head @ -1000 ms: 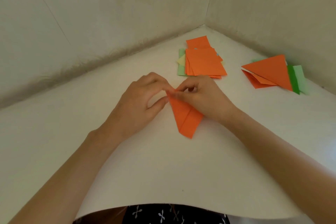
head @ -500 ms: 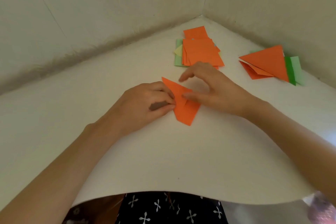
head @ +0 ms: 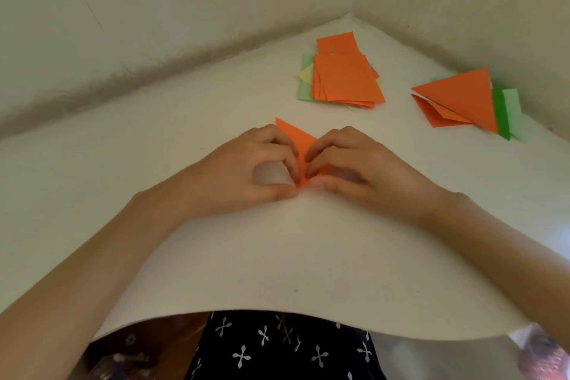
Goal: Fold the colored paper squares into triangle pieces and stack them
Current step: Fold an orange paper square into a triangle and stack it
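Hands (head: pixel 246 171) (head: pixel 365 170) half-hide paper (head: pixel 297 137); seemingly pinched

**Bare arms, dark printed cloth**

On my feed both of the wearer's arms are uncovered along all that shows. The left forearm (head: pixel 92 271) and right forearm (head: pixel 493 241) run bare down to the left hand (head: pixel 246 173) and right hand (head: pixel 364 170). The few fingernails I can make out look short. Low in the centre of my view is a dark garment (head: pixel 277 348), near black, scattered with small white four-armed cross shapes, each turned at its own angle.
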